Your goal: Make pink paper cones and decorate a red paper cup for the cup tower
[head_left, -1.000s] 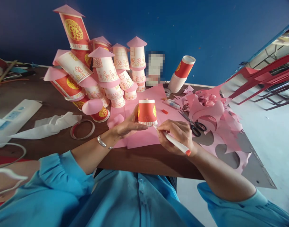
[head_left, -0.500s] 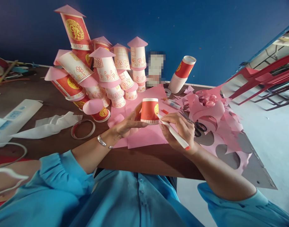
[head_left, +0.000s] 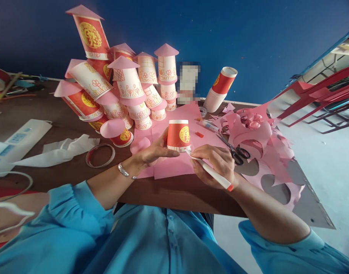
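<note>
My left hand [head_left: 155, 150] is closed round the left side of a red paper cup [head_left: 176, 134], which is upside down with a yellow emblem facing me. Red marks run along the white band at its lower rim. In my right hand [head_left: 216, 163] is a white marker [head_left: 211, 173] with a red end, its tip close to that band. Whether the tip touches the cup I cannot tell. Beneath both hands lies a sheet of pink paper [head_left: 178, 167]. A red marker cap [head_left: 199, 134] rests on it, just right of the cup.
Paper-cup towers [head_left: 129, 83] with pink cone roofs fill the back left. Scissors [head_left: 238, 153] and pink paper scraps [head_left: 257, 133] lie on the right. A stack of cups [head_left: 220, 89] leans near the blue wall. A tape roll [head_left: 100, 155] is left of my wrist.
The cup has turned in my left hand, bringing more of its yellow emblem into view, and shifted slightly left. My right hand and the marker tip have moved a little down and left.
</note>
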The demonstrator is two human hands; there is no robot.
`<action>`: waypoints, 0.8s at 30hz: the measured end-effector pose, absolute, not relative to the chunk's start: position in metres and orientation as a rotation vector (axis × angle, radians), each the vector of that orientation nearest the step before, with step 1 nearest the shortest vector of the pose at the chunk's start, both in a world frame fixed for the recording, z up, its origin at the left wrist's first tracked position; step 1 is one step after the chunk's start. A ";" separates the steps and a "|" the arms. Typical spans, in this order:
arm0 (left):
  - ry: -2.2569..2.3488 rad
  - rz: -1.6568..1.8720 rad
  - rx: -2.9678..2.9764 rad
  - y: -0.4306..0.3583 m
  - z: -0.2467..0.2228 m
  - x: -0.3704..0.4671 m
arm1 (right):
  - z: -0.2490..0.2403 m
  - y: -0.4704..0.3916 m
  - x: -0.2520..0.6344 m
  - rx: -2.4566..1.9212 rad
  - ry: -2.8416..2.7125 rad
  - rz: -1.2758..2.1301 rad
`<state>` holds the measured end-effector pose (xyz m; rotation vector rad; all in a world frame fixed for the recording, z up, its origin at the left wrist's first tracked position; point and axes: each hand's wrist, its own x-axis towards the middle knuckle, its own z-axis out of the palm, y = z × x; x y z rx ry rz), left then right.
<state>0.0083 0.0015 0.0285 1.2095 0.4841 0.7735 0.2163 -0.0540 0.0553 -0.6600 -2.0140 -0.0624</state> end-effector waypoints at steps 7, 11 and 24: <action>0.474 0.765 1.188 0.001 0.025 0.008 | 0.055 -0.055 0.215 -0.691 -2.047 -0.064; 0.463 0.766 1.160 0.002 0.024 0.008 | 0.055 -0.055 0.215 -0.716 -2.054 -0.052; 0.467 0.763 1.145 0.002 0.027 0.008 | 0.056 -0.055 0.217 -0.678 -2.026 0.006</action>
